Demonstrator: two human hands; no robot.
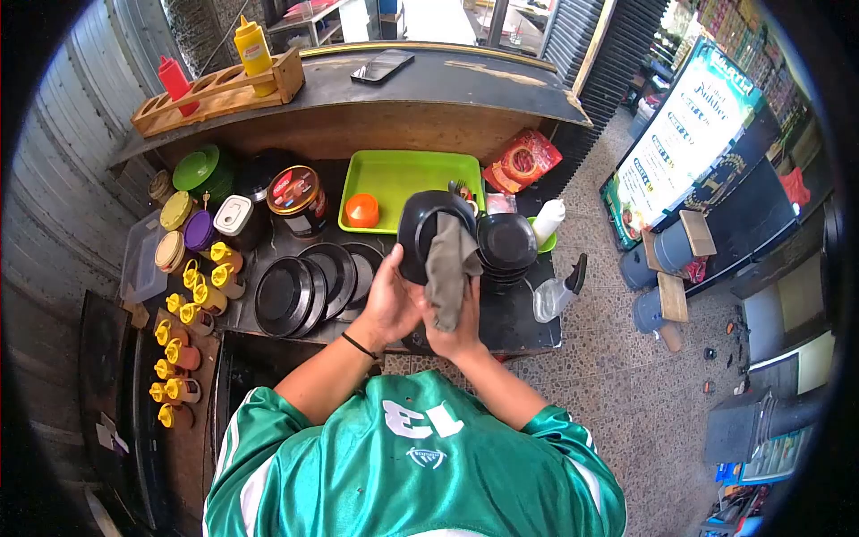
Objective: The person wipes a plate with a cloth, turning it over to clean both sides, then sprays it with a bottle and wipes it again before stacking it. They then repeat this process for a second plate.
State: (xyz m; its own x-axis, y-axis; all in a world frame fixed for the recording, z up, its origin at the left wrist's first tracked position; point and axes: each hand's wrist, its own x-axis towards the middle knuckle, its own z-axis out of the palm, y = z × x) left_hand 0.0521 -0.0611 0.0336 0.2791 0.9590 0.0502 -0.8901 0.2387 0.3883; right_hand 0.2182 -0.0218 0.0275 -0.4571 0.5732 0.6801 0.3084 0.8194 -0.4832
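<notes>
My left hand (391,300) grips the lower left edge of a black plate (415,234), which is tilted up in front of me. A grey-brown cloth (450,268) lies against the right part of that plate, with my right hand (456,333) closed on it. To the left, several round black plates (284,295) lie overlapping on the black counter. A stack of black dishes (507,242) stands just right of the held plate. Behind it is a green tray (407,170) with an orange bowl (361,210) and some cutlery (462,190).
Yellow-capped bottles (208,295) and lidded tubs (234,217) stand at the left. A spray bottle (557,294) sits near the counter's right edge, a white bottle (548,219) behind it. A red packet (523,161) leans beside the tray. A phone (383,66) lies on the upper shelf.
</notes>
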